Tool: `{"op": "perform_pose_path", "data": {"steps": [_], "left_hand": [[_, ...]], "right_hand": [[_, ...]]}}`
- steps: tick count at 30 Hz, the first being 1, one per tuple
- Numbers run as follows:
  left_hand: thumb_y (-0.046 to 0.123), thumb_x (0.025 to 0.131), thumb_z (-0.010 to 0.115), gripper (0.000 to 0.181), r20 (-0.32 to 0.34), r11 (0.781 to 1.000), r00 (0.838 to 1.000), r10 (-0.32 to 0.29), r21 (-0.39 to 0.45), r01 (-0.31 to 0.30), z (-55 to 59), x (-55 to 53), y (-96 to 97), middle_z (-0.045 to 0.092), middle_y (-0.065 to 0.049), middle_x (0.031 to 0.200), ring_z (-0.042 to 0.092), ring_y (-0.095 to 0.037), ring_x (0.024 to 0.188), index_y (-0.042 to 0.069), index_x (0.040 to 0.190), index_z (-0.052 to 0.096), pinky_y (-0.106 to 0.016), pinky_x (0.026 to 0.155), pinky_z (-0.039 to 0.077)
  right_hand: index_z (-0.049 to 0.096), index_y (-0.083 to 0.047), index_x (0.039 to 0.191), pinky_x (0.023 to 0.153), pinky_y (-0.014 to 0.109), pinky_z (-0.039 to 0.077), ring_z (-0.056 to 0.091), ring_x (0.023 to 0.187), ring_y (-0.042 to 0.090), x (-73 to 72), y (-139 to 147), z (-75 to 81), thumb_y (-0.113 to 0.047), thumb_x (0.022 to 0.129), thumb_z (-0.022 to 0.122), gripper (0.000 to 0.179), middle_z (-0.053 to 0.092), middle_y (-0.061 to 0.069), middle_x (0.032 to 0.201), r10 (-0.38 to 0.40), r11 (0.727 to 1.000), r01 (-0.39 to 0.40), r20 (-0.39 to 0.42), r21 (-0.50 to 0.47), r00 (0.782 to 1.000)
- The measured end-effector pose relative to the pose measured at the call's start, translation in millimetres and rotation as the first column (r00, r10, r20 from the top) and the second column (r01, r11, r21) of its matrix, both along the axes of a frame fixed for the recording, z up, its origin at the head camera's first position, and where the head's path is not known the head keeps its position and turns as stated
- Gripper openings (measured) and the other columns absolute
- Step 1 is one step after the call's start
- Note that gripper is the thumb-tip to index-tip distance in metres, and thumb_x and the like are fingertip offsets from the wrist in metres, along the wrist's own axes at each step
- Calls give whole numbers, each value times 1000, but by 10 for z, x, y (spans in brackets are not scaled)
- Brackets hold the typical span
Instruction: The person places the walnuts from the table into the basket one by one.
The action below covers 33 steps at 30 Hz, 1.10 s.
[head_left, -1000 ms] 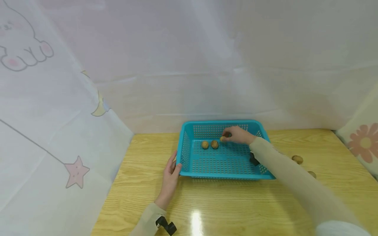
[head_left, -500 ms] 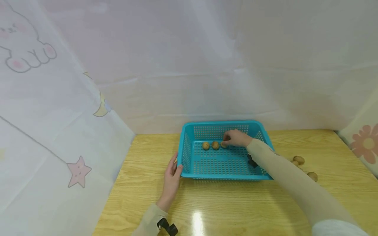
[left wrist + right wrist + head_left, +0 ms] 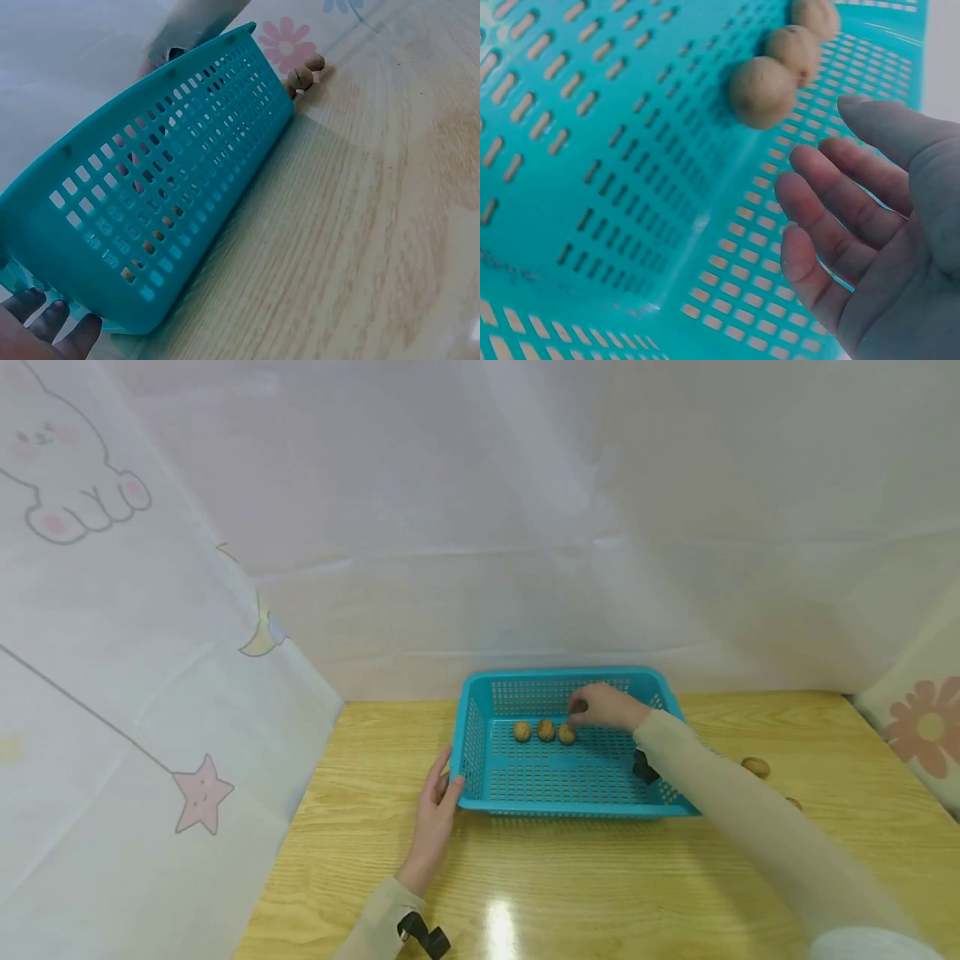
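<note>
A blue plastic basket with slotted sides stands on the wooden table. Inside lie three walnuts in a row near the back wall: the left walnut, the middle walnut and the right walnut. My right hand is over the basket floor, just right of the row. In the right wrist view its fingers are loosely bent, spread and hold nothing, apart from the nearest walnut. My left hand grips the basket's left side by the front corner, thumb at the rim.
Right of the basket, more walnuts lie on the table, partly hidden by the right sleeve. A pale printed cloth hangs behind the table and along both sides.
My right hand has set a walnut down at the right end of the row and let go of it, drawing slightly away. The left hand stays on the basket.
</note>
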<state>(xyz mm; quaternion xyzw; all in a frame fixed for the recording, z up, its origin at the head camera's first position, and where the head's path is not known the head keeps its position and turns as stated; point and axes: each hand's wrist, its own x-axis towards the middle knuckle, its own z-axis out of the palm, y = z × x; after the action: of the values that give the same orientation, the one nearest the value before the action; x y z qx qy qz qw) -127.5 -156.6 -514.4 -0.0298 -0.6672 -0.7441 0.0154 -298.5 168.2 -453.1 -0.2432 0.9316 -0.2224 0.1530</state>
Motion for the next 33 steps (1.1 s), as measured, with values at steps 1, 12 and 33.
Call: {"op": "perform_pose_path", "data": {"steps": [1, 12, 33], "left_hand": [[20, 111, 52, 59, 3, 1000, 1000, 1, -1, -1, 6, -3, -1, 51, -27, 151, 54, -43, 134, 16, 166, 30, -34, 98, 56], [18, 112, 51, 59, 17, 1000, 1000, 3, -13, -3, 27, -12, 9, 51, -28, 150, 55, -44, 133, 11, 166, 28, -32, 97, 56], [21, 111, 52, 57, 17, 999, 999, 39, 4, -39, 6, -24, 17, 54, -24, 150, 55, -43, 134, 17, 165, 32, -36, 97, 57]], "right_hand": [[71, 0, 125, 95, 55, 53, 68, 108, 32, 22, 13, 46, -24, 102, 69, 33, 72, 13, 117, 5, 1000, -5, -5, -13, 1000], [74, -5, 117, 82, 47, 57, 70, 96, 24, 309, 368, 488, -26, 101, 71, 26, 75, 6, 106, 27, 996, -40, -158, -78, 987], [73, -1, 115, 71, 34, 54, 64, 85, 12, 1012, 1521, 524, -20, 100, 72, 24, 72, -1, 101, -63, 998, 61, -226, -16, 972]]}}
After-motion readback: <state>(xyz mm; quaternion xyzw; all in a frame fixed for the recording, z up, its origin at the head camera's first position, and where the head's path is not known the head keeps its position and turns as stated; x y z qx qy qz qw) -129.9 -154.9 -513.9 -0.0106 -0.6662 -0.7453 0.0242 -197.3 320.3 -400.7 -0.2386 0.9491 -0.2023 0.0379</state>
